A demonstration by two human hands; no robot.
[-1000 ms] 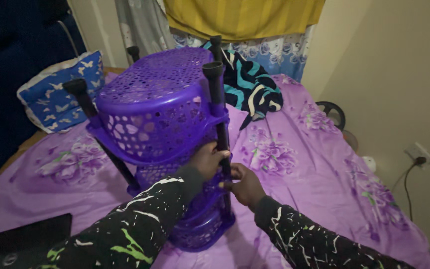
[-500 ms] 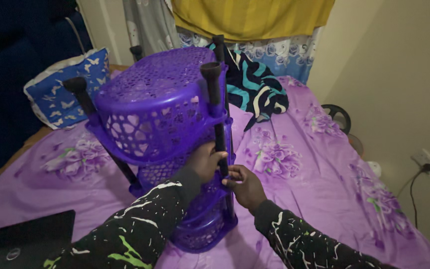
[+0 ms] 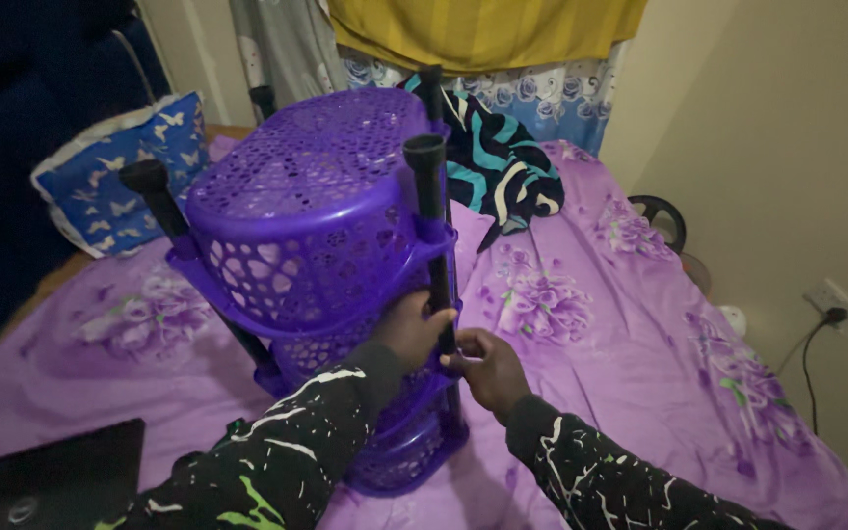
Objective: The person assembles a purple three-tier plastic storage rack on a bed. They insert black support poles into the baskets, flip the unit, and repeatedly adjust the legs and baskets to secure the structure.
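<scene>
A person looks down at a purple plastic basket rack (image 3: pixel 316 211) standing upside down on a bed covered with a purple floral sheet (image 3: pixel 581 334). The rack has perforated tiers joined by black poles. Both hands meet at the near black pole (image 3: pixel 436 255), just under the upper tier. The left hand (image 3: pixel 412 329) is wrapped closed around the pole. The right hand (image 3: pixel 488 365) pinches the same pole just below, fingertips together on it. Both sleeves are black with white and green splashes.

To do this step well, it seems best to keep the left hand firm on the pole as the anchor, and let the right hand work the joint straight along the pole's line, not sideways, since the soft mattress could let the rack tip.

A blue pillow with butterflies (image 3: pixel 115 177) lies at the left of the bed, a black, teal and white patterned cloth (image 3: pixel 498 162) lies behind the rack, and a dark laptop (image 3: pixel 46 481) sits at the lower left corner. A wall socket with a plugged cable (image 3: pixel 831 304) is at the right.

Compared with half a second ago, the hands hold nearly the same grip on the pole; the view has shifted slightly, and the rack sits a little higher in the picture.
</scene>
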